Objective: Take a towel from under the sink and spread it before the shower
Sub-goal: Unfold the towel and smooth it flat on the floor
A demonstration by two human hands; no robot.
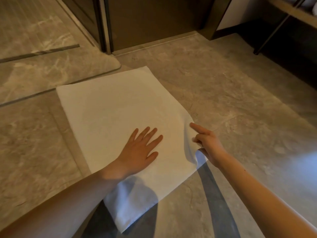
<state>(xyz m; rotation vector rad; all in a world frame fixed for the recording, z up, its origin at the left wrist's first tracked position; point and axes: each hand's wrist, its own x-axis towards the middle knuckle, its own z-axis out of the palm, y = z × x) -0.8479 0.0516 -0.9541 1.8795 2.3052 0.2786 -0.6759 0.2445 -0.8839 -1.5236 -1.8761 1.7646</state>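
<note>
Both hands on towel, flat on floor beside shower sill at 10 o'clock: left hand splayed flat pins it, right hand fingers pinch raised 3 o'clock edge, likely smoothing.

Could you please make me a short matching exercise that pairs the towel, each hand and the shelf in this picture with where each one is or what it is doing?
Things:
1. towel
2. left hand
3. right hand
4. shelf

States or places:
A. pinching the towel's raised edge
B. top right corner of the view
C. pressed flat, palm down
D. spread on the floor

Pairs: 1-D, 2-C, 3-A, 4-B
</note>
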